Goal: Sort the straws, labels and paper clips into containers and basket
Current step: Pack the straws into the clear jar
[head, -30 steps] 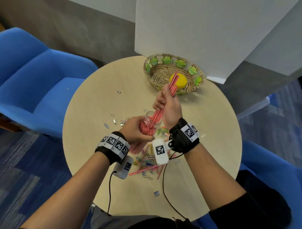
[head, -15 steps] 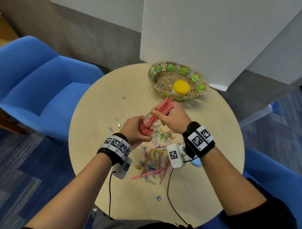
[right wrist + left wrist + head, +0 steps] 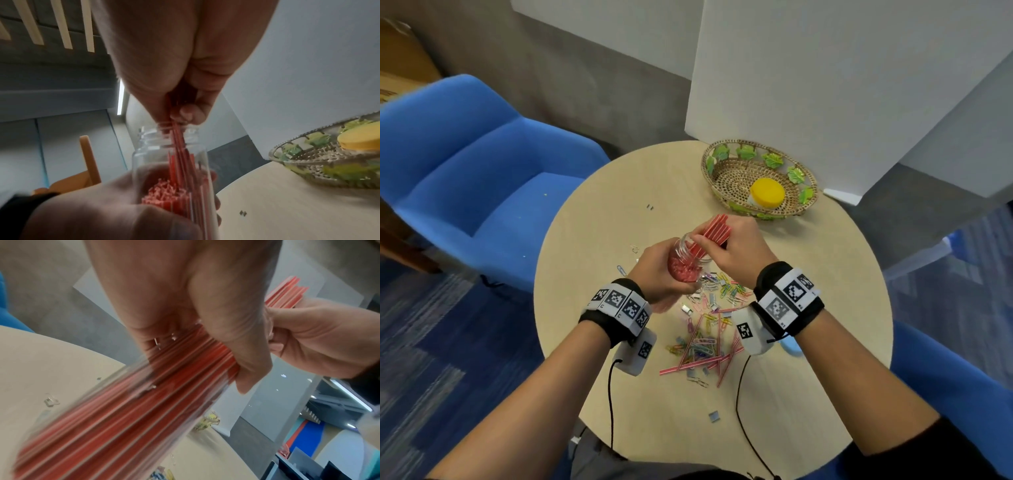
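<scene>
Head view: right hand (image 3: 739,250) grips the red straws (image 3: 714,229), now sunk deeper into the jar than a second ago.
Jar (image 3: 688,260): tilted, clasped by left hand (image 3: 654,274).
Meaning: bundle nearly seated.
Remaining: paper clips (image 3: 705,342) lie under both wrists.

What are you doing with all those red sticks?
Those are straws. The right hand grips a bunch of them and feeds their lower ends into a clear jar, which the left hand holds tilted above the table. The jar already has many straws inside. More straws and coloured paper clips lie loose on the table, not yet sorted. A yellow-lidded container sits in the basket.
</scene>
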{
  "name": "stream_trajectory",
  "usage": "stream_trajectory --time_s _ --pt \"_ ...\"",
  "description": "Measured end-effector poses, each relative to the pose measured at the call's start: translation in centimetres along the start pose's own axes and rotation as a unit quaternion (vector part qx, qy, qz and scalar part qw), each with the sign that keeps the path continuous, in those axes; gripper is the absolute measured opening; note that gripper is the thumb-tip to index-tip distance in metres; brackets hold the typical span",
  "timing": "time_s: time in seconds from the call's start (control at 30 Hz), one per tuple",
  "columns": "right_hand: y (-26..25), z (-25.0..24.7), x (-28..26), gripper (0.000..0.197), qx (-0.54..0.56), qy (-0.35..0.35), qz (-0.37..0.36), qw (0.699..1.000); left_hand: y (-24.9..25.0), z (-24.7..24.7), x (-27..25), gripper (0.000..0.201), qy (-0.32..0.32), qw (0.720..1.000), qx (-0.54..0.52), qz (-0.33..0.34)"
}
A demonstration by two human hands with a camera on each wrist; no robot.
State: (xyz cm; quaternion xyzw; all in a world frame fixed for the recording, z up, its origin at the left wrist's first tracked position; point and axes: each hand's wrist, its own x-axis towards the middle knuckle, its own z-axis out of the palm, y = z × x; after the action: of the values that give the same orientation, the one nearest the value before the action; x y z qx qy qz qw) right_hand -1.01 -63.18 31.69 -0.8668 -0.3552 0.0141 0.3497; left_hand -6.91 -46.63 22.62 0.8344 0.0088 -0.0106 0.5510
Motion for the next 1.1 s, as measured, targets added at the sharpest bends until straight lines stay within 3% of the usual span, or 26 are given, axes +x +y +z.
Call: stream_trajectory --time_s 0.07,0.17,0.27,0.33,0.43,0.63,0.73,0.93,1.03,1.1 --pt "-0.2 0.3 -0.3 0.013 0.014 -0.035 -0.012 0.999 0.0 -0.5 -0.2 0.062 -0.010 1.000 0.001 0.005" --pt "-0.6 -0.1 -0.3 0.009 0.056 -0.115 0.041 0.991 0.1 -0.8 -0.8 0.060 -0.033 0.999 0.040 0.010" --pt "-0.9 0.5 -0.2 0.008 0.016 -0.064 0.070 0.995 0.2 -0.6 -1.1 0.064 -0.003 0.999 0.036 0.011" --pt "-1.4 0.9 -0.3 0.026 -0.026 -0.065 0.077 0.995 0.1 -0.6 -1.2 0.066 0.006 0.999 0.032 0.015" --pt "-1.7 -0.3 -0.1 0.014 0.020 -0.076 0.098 0.992 -0.2 -0.8 -1.2 0.068 -0.001 0.999 0.034 0.005" --pt "-0.9 -0.9 -0.1 0.007 0.069 -0.015 0.102 0.992 -1.2 -0.6 -1.1 0.063 0.003 0.997 0.078 -0.001" --pt "-0.7 0.6 -0.5 0.008 0.009 -0.049 0.099 0.994 -1.3 -0.2 -0.8 0.062 -0.012 0.996 0.090 0.009" --pt "0.1 0.6 -0.2 0.013 0.095 -0.040 0.162 0.981 -1.7 -0.9 -0.4 0.069 -0.008 0.998 0.056 0.003" --pt "-0.4 -0.3 0.0 0.012 0.146 -0.017 0.142 0.979 -1.6 -1.7 0.2 0.064 -0.005 0.998 0.059 0.003" --pt "-0.6 0.3 0.0 0.011 0.117 -0.011 0.113 0.987 -1.5 -2.0 0.8 0.059 -0.009 0.999 0.047 0.007"
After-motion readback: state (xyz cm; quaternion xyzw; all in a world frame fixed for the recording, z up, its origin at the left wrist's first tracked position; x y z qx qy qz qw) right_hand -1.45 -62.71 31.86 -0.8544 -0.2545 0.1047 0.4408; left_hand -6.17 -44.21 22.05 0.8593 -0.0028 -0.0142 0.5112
